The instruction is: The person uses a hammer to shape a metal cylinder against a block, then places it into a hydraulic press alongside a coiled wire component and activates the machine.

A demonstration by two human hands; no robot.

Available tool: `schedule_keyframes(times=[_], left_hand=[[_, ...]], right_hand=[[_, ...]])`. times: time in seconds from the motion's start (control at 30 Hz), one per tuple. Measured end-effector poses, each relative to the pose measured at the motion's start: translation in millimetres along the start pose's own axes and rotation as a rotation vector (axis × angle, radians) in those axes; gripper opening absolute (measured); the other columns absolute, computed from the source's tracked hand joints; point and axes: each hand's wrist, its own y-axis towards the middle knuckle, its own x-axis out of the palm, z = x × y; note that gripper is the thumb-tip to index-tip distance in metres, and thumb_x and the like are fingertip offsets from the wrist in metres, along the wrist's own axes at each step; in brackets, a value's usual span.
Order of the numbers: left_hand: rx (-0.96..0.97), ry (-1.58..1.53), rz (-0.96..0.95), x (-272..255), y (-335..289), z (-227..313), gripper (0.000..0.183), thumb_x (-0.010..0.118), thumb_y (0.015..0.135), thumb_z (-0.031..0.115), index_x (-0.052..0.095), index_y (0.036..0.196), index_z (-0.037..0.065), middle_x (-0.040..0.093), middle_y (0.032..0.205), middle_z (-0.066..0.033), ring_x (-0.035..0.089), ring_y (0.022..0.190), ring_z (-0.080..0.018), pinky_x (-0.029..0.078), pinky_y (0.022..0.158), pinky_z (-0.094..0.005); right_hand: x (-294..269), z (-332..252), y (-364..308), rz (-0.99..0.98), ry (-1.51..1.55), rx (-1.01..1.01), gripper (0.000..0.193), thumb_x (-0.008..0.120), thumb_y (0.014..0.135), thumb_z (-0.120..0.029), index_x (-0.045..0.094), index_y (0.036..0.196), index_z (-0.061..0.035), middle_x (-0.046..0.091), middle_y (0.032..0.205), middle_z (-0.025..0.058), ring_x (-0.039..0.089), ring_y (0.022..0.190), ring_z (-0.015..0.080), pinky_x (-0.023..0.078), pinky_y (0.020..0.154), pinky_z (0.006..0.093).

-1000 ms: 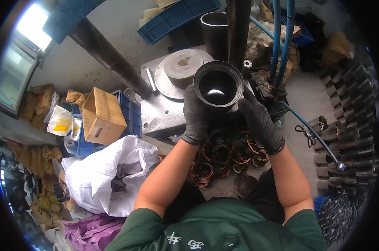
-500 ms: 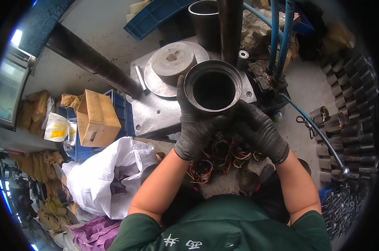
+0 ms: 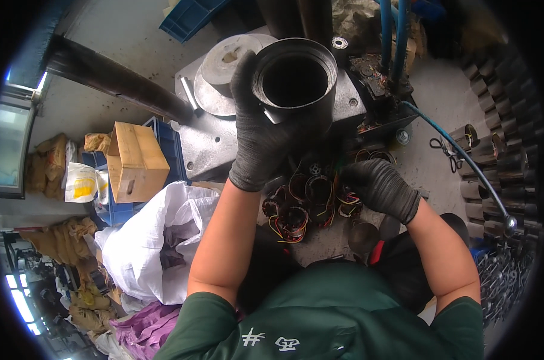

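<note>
My left hand (image 3: 254, 129), in a dark grey glove, grips a black metal cylinder (image 3: 323, 99) from its left side. The cylinder's open, ridged mouth faces up at me, and its inside is dark. Apart from it and lower down, my gloved right hand (image 3: 383, 187) hangs over several wire-wound motor stators (image 3: 293, 222) with red and yellow leads. Its fingers bend leftward into shadow; their tips and anything between them are hidden.
Beyond my left hand is a metal press plate (image 3: 209, 147) with a round block (image 3: 224, 63). A cardboard box (image 3: 137, 165) and white sack (image 3: 146, 252) are at left. A blue hose (image 3: 449, 174) crosses the right side beside stacked dark cylinders (image 3: 503, 126).
My right hand has let go of the cylinder and moved down and right. My left hand has carried the cylinder up and slightly left in view. The view has also shifted a little.
</note>
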Motion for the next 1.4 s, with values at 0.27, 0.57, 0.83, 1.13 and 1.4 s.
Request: schedule_keyframes(times=[0.27,0.57,0.83,1.13,1.4], left_hand=[[0.079,0.211,0.116,12,-5,10,0.035,0.094,0.068,0.011,0.062,0.081,0.007,0.059,0.12,-0.0079,0.06,0.107,-0.0216,0.054,0.088,-0.0353],[0.218,0.519,0.168,16,-4,6,0.034,0.095,0.069,0.016,0.063,0.078,0.005,0.06,0.096,-0.0054,0.061,0.088,-0.0195,0.053,0.076,-0.0311],[0.254,0.393,0.02,-9,0,7,0.044,0.089,0.074,0.006,0.065,0.111,0.005,0.064,0.117,-0.009,0.067,0.106,-0.0216,0.059,0.086,-0.0331],[-0.24,-0.292,-0.161,-22,12,-9,0.129,0.098,0.063,0.018,0.015,0.161,0.007,0.046,0.152,-0.0171,0.049,0.14,-0.0301,0.046,0.116,-0.0446],[-0.062,0.104,-0.062,-10,-2,-5,0.128,0.103,0.055,0.035,0.028,0.152,0.001,0.051,0.143,-0.0142,0.051,0.135,-0.027,0.044,0.115,-0.043]], right_hand=[[-3,0,-27,-0.258,-0.181,0.011,0.053,0.07,0.085,-0.018,0.062,0.136,-0.0111,0.071,0.111,0.0211,0.07,0.099,0.0396,0.057,0.085,0.047],[-6,-16,-31,-0.361,-0.426,0.207,0.076,0.061,0.091,-0.06,0.053,0.149,-0.0121,0.072,0.102,0.0218,0.071,0.089,0.0346,0.055,0.086,0.0467],[-32,-13,15,0.214,0.021,-0.107,0.033,0.071,0.092,-0.032,0.074,0.111,-0.0049,0.072,0.099,0.0153,0.071,0.093,0.0301,0.056,0.082,0.0438],[-52,-50,88,0.397,0.476,-0.26,0.095,0.086,0.081,-0.034,0.037,0.157,-0.0056,0.054,0.148,0.0163,0.048,0.141,0.0306,0.039,0.118,0.0465],[-39,-34,103,0.349,0.79,-0.227,0.119,0.088,0.071,-0.053,0.027,0.161,-0.0044,0.046,0.155,0.0165,0.045,0.143,0.0311,0.038,0.119,0.0464]])
